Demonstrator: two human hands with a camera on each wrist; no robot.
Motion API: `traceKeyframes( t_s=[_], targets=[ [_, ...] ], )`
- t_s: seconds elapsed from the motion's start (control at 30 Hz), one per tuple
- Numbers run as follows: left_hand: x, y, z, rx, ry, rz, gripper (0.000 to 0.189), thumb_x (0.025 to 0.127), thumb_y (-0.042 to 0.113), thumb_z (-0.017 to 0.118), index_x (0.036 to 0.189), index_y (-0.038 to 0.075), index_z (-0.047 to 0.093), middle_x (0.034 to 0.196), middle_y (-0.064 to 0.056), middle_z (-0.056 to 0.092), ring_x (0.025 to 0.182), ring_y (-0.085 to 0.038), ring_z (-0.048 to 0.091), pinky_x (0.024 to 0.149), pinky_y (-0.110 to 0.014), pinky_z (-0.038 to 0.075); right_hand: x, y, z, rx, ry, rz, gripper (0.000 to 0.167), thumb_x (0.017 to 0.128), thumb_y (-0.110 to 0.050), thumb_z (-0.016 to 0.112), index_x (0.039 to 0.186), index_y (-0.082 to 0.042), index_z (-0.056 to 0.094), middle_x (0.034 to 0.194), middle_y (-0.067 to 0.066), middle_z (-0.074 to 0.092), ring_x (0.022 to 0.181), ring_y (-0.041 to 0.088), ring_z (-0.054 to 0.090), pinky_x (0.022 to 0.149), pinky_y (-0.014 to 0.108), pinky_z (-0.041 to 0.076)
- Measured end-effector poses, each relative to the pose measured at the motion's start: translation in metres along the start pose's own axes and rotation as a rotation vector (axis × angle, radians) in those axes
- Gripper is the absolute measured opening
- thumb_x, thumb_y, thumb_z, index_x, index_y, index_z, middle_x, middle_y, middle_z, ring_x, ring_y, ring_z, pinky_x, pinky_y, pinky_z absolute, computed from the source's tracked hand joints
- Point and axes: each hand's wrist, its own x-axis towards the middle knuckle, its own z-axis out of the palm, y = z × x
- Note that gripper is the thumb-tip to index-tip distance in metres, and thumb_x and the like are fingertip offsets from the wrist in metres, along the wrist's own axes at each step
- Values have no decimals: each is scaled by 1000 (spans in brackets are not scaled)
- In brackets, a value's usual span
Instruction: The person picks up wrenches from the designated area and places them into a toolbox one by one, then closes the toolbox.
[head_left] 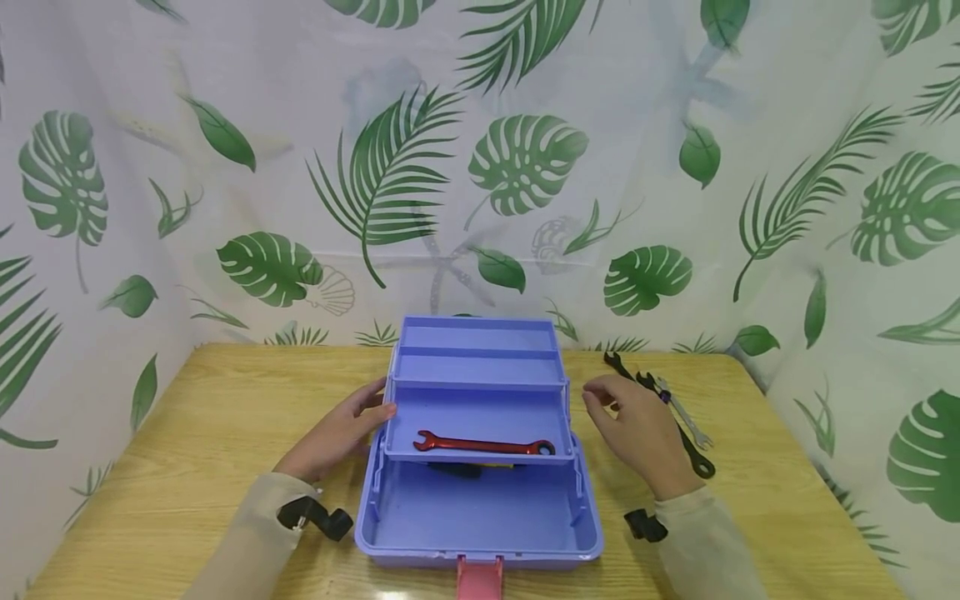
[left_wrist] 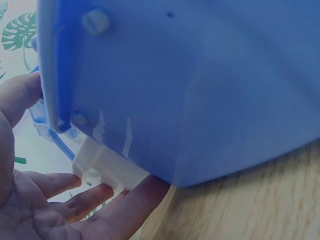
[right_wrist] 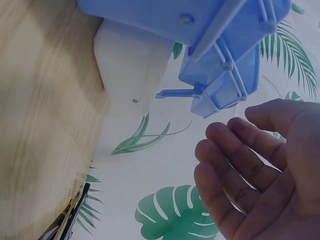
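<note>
A lilac-blue toolbox (head_left: pixel 480 557) stands with its stepped trays raised. Across the lower tray (head_left: pixel 480 404) lies a red combination wrench (head_left: pixel 483 443); a dark handle (head_left: pixel 455 471) shows partly beneath that tray. At the box's left side is my left hand (head_left: pixel 343 429), its thumb (left_wrist: pixel 22 95) touching the tray's edge and its other fingers extended beside the white lid (left_wrist: pixel 107 167). My right hand (head_left: pixel 637 425) hovers to the right of the trays, fingers loosely bent, with nothing in its grasp, as the right wrist view (right_wrist: pixel 260 175) confirms.
Right of the box, beyond my right hand, lie several wrenches: black ones (head_left: pixel 701 462) and a silver one (head_left: pixel 686 417). A pink latch (head_left: pixel 480 577) hangs at the box's front. A leaf-patterned curtain (head_left: pixel 525 267) rises behind the wooden table (head_left: pixel 225 417).
</note>
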Motion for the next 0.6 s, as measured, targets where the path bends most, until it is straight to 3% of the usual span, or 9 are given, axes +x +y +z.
traceKeyframes(
  t_s=[0.4,0.6],
  targets=[
    [-2,1,0,-16,-1,-3,75,102,47,63,164,24,28,153,-16,46,132,-38,55,98,-54,56,-1,9,2,3,16,58,18,102,-20,65,109,-7,75,99,6,75,89,23,69,77,45,57],
    [-2,2,1,4,12,-7,76,101,49,63,164,24,28,154,-16,45,133,-39,55,98,-56,55,-2,26,-5,-53,-1,185,24,102,-22,62,112,-4,74,103,13,74,91,31,69,73,51,57]
  ],
)
